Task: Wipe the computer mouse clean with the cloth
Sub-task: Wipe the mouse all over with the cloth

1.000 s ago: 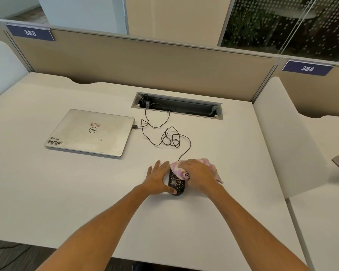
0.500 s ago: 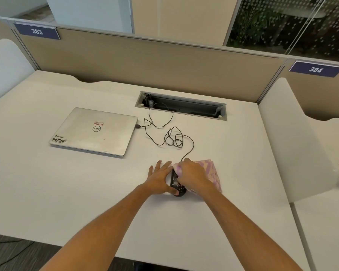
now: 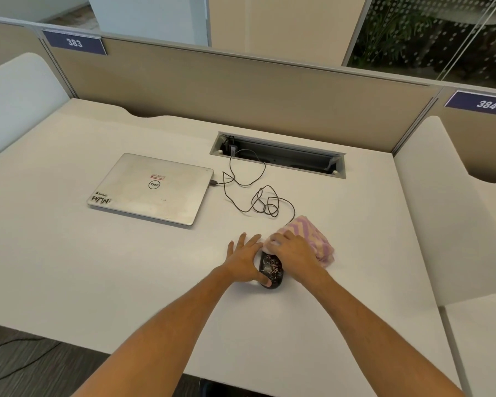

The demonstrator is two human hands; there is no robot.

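Note:
A black speckled computer mouse (image 3: 272,271) lies on the white desk (image 3: 126,282) near its front middle. My left hand (image 3: 245,259) rests against the mouse's left side, fingers spread, thumb at its near end. My right hand (image 3: 294,253) presses a pink-and-purple striped cloth (image 3: 312,236) onto the far end of the mouse. Most of the cloth bunches out to the right of that hand. The front of the mouse is hidden under cloth and fingers.
A closed silver laptop (image 3: 152,187) lies to the left rear. The mouse's thin black cable (image 3: 258,202) coils toward the laptop and a cable tray slot (image 3: 278,159) at the back. A beige partition (image 3: 241,93) closes the rear, and a white divider (image 3: 441,202) the right.
The right hand has slid the cloth from the middle of the mouse toward its far end, uncovering more of the mouse's back. The left hand stays against the mouse.

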